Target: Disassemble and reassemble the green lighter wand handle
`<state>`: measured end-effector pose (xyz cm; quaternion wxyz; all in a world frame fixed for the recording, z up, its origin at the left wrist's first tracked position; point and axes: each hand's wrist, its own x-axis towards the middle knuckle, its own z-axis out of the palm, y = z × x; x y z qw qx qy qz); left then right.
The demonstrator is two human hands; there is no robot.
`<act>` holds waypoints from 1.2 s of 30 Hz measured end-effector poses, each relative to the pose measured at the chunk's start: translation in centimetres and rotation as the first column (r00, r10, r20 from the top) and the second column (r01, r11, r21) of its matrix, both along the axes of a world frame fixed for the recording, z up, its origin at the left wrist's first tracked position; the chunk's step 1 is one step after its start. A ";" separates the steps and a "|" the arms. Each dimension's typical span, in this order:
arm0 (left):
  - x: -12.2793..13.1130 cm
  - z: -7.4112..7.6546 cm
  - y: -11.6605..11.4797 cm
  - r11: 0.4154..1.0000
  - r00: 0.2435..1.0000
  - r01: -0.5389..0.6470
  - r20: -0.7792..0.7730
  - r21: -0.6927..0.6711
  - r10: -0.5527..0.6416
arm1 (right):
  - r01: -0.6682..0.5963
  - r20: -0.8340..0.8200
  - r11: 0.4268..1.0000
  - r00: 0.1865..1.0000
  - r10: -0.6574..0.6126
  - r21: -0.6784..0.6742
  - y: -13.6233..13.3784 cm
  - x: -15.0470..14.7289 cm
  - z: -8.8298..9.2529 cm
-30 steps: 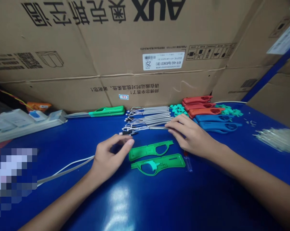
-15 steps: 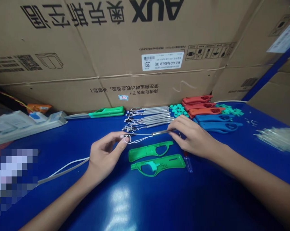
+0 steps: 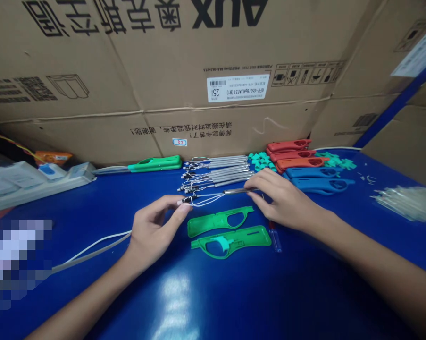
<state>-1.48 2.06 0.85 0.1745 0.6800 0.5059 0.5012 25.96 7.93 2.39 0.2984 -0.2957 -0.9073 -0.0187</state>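
Between the thumb and fingers of my left hand (image 3: 158,224) is the black-and-white end of a wired igniter (image 3: 186,200). Its white wires loop rightward into a slim metal tube (image 3: 230,191). My right hand (image 3: 279,198) pinches that tube near its far end, which the fingers partly hide. Just below lie two green lighter shell halves, an upper half (image 3: 213,222) and a lower half (image 3: 250,238). The lower one carries a turquoise trigger (image 3: 222,243). A screwdriver with a clear handle (image 3: 276,241) rests beside them, below my right hand.
Behind my hands lie several metal tubes with wires (image 3: 230,174). Turquoise caps (image 3: 260,161), red lighter shells (image 3: 294,155) and blue shells (image 3: 322,185) are to the right. A green lighter (image 3: 156,163) and a power strip (image 3: 39,189) are leftward. A cardboard box (image 3: 128,94) stands behind.
Both hands keep their hold on the igniter and tube. The white wire loop between them has flattened a little, and the whole view has shifted slightly.
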 end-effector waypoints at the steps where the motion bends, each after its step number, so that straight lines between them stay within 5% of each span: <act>1: 0.0 0.0 0.0 1.000 1.000 0.011 -0.007 0.006 -0.011 | -0.001 -0.005 1.000 1.000 0.001 0.002 0.0 0.0 -0.1; 11: 0.0 -0.4 -0.4 0.951 0.957 0.282 -0.102 0.124 -0.270 | -0.012 -0.209 1.000 0.978 0.012 -0.003 -0.6 -0.4 0.1; 19: 0.6 -0.4 -1.3 0.935 0.960 0.265 -0.151 0.234 -0.234 | -0.215 -0.285 0.964 0.944 0.165 -0.155 -3.7 -2.1 1.6; 27: 1.1 1.1 -2.9 0.881 0.925 0.373 -0.189 0.292 -0.329 | -0.304 -0.121 0.903 0.953 0.279 -0.305 -6.3 -3.8 1.2; 36: 0.5 1.0 -3.4 0.928 0.985 0.106 -0.164 0.357 -0.050 | -0.202 -0.124 0.969 0.975 0.185 -0.142 -5.2 -3.3 0.4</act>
